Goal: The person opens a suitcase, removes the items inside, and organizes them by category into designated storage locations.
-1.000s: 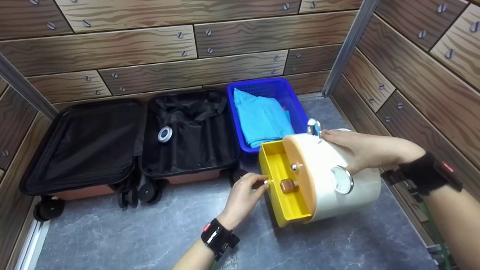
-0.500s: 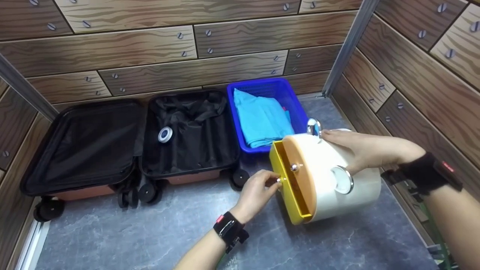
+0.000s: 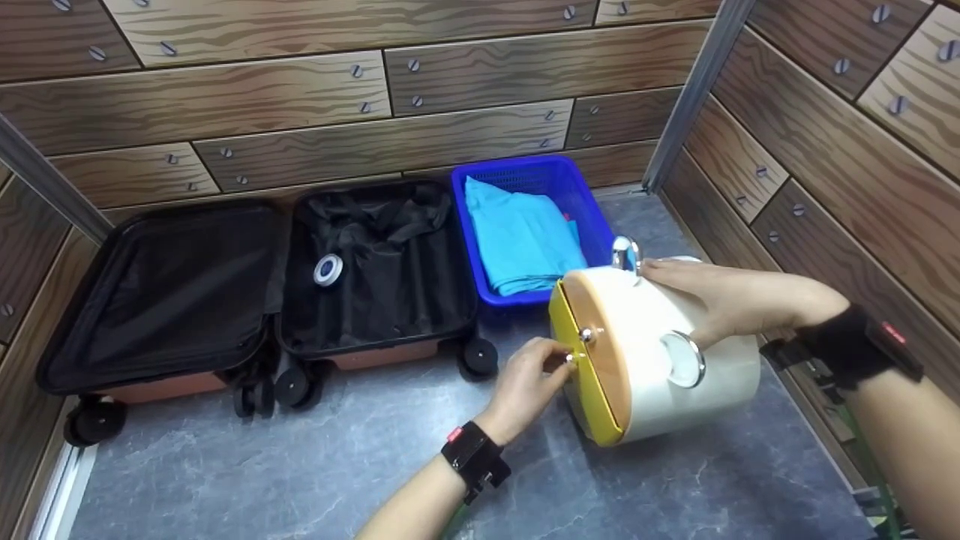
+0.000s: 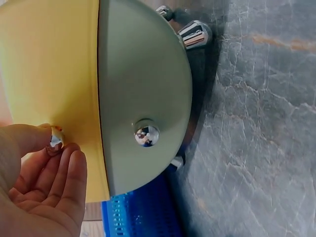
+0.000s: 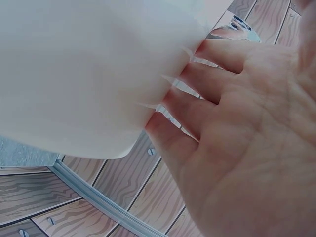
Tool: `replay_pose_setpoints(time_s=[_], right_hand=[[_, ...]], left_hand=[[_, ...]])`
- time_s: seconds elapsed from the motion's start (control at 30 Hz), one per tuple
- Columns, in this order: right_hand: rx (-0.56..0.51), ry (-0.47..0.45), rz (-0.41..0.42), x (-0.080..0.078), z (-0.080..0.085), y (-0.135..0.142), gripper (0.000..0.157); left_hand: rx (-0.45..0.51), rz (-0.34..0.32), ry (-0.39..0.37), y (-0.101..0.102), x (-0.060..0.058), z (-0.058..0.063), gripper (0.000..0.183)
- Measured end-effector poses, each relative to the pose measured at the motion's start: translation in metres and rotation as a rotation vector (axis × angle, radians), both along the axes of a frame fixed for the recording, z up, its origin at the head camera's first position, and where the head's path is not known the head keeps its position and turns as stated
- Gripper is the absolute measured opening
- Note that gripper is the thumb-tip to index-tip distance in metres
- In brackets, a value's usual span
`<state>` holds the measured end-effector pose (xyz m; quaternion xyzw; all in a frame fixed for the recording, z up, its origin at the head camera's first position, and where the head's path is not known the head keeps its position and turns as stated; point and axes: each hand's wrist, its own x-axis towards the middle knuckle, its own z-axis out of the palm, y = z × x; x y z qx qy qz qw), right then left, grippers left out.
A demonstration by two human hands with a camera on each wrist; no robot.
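Note:
A small white drawer box (image 3: 697, 394) with a rounded body and an orange top drawer (image 3: 600, 330) lies near the right. Its yellow drawer (image 3: 589, 390) sits pushed in, nearly flush with the front. My left hand (image 3: 525, 382) pinches the silver knob (image 4: 57, 138) of that drawer between thumb and fingers. In the left wrist view a grey-green drawer front (image 4: 148, 89) with its own round knob shows beside the yellow one. My right hand (image 3: 735, 296) rests on the white body with spread fingers; in the right wrist view the fingertips (image 5: 153, 123) touch its surface.
An open black-lined suitcase (image 3: 165, 292) lies at the left, with a small round white-and-blue object (image 3: 328, 270) in one half. Beside it a blue basket (image 3: 592, 217) holds a folded light-blue cloth (image 3: 525, 240). Wood-patterned walls (image 3: 300, 97) enclose the grey floor (image 3: 300, 465).
My left hand has moved to the right, sliding the yellow drawer into the box. The brown block seen inside it earlier is now hidden. The right hand has stayed in place.

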<state>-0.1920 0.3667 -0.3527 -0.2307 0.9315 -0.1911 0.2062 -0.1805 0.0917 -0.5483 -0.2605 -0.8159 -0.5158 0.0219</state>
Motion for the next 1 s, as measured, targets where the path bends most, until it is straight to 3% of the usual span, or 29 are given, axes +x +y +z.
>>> replay_pose_setpoints(time_s=[0.13, 0.37, 0.63, 0.77, 1.0], right_hand=[[0.007, 0.0, 0.0, 0.0, 0.001, 0.0, 0.119], [0.022, 0.026, 0.023, -0.001, 0.0, 0.001, 0.118], [0.021, 0.018, 0.016, -0.001, -0.001, 0.002, 0.12], [0.023, 0.02, 0.019, -0.001, 0.0, 0.001, 0.12], [0.032, 0.016, 0.01, -0.001, 0.0, 0.001, 0.12]], left_hand=[[0.022, 0.003, -0.035, 0.004, 0.001, -0.001, 0.02], [0.039, 0.013, -0.032, 0.009, 0.001, -0.003, 0.019], [0.044, -0.039, -0.096, 0.004, -0.001, -0.006, 0.029], [-0.007, -0.032, -0.116, 0.0, -0.001, -0.015, 0.033], [-0.165, 0.001, -0.133, 0.001, -0.004, -0.04, 0.031]])
